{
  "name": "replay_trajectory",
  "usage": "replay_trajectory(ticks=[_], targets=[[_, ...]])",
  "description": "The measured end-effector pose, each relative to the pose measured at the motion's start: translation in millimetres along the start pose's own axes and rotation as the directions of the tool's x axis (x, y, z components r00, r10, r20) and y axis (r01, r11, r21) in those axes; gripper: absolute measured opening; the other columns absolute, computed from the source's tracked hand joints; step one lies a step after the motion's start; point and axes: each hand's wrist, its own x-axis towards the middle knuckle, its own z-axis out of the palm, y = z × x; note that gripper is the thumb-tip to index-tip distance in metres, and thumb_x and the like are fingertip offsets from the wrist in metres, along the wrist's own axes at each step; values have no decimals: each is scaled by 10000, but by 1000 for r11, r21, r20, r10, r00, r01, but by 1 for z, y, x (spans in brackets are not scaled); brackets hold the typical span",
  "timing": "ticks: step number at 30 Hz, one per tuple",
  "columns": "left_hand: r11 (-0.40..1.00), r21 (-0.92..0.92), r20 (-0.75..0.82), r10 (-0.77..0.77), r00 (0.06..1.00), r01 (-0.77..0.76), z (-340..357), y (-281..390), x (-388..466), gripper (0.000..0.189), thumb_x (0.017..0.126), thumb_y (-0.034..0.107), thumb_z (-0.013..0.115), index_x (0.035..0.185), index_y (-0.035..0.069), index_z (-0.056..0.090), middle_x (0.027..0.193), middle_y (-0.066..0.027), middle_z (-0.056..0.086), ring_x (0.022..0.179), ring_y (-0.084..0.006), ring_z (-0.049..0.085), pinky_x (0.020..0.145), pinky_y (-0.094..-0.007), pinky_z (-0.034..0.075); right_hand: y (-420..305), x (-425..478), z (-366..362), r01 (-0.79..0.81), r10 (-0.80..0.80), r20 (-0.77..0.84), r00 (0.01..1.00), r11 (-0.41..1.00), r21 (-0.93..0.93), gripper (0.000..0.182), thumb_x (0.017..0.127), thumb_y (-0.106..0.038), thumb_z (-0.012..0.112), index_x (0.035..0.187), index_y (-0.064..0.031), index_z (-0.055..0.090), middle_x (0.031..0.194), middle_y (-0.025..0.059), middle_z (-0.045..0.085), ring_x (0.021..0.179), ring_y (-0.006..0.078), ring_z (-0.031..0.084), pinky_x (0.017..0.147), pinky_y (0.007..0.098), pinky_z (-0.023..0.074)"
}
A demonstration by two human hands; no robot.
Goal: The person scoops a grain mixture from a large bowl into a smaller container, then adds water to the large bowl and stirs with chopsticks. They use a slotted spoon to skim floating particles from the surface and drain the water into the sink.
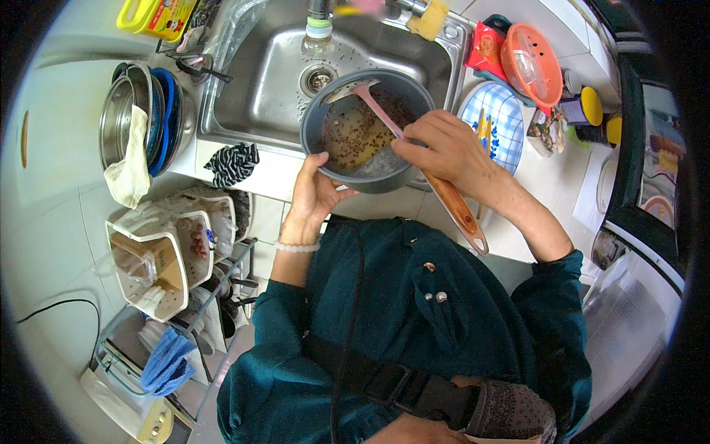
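Note:
A grey metal pot [388,180] is held tilted over the front edge of the sink. It contains cloudy yellowish liquid with many small dark grains [360,136], perhaps peppercorns. My left hand [315,191] supports the pot from the near left, thumb at the rim and fingers under the side. My right hand [444,147] grips a metal skimmer [373,105] with a wooden handle [455,208]. The skimmer's perforated head lies at the pot's far left rim, and its handle end points back towards me. My right fingers partly cover the pot's right rim.
Dark grains dot the stainless steel sink [260,83] around its drain [318,80], below the faucet [319,28]. A striped cloth [233,165] and stacked basins [119,119] are left. On the right are a checked plate [507,108] with chopsticks [487,133] and an orange basket [549,69].

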Motion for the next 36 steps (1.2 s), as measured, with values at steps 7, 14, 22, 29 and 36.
replay_trajectory(ticks=[7, 14, 22, 29, 36], targets=[[1000, -19, 4, -6, 1000, 6, 3, 5, 5, 547, 866, 361, 495, 1290, 24, 421, 1196, -196, 576, 1018, -316, 603, 758, -475, 509, 3, 6, 1, -1, 1, 22, 1000, 1000, -14, 283, 723, -75, 611, 1003, -85, 569, 888, 72, 572, 830, 241, 581, 712, 345, 470], [1000, -5, 43, -8, 999, 8, 0, 5, 11, 605, 842, 369, 534, 1329, 39, 392, 1257, -194, 532, 1086, -370, 565, 795, -531, 523, 7, 7, 4, -4, 4, 10, 1000, 999, -34, 216, 731, -100, 589, 943, -90, 549, 825, 52, 525, 791, 231, 566, 688, 345, 463], [998, -32, 13, -56, 998, 57, 7, -3, 12, 584, 856, 364, 509, 1341, 63, 387, 1291, -178, 518, 1127, -362, 545, 827, -531, 500, 10, 9, -7, -35, 34, 104, 994, 999, 10, 216, 727, -91, 595, 938, -80, 553, 829, 58, 527, 777, 245, 555, 677, 348, 451], [997, -40, 27, -65, 998, 66, 8, -16, 13, 602, 881, 357, 498, 1360, 48, 305, 1281, -194, 478, 1104, -324, 534, 828, -499, 481, 8, 11, -18, -74, 69, 242, 968, 997, 12, 257, 706, -75, 611, 961, -71, 582, 836, 61, 537, 783, 236, 558, 681, 341, 455], [990, -44, 121, -125, 985, 131, -1, -22, 11, 684, 866, 368, 528, 1405, 103, 201, 1337, -192, 417, 1130, -314, 515, 862, -491, 486, 2, 13, -18, -107, 94, 274, 957, 994, 30, 270, 707, -69, 613, 974, -51, 581, 839, 64, 531, 770, 222, 552, 708, 349, 468]])
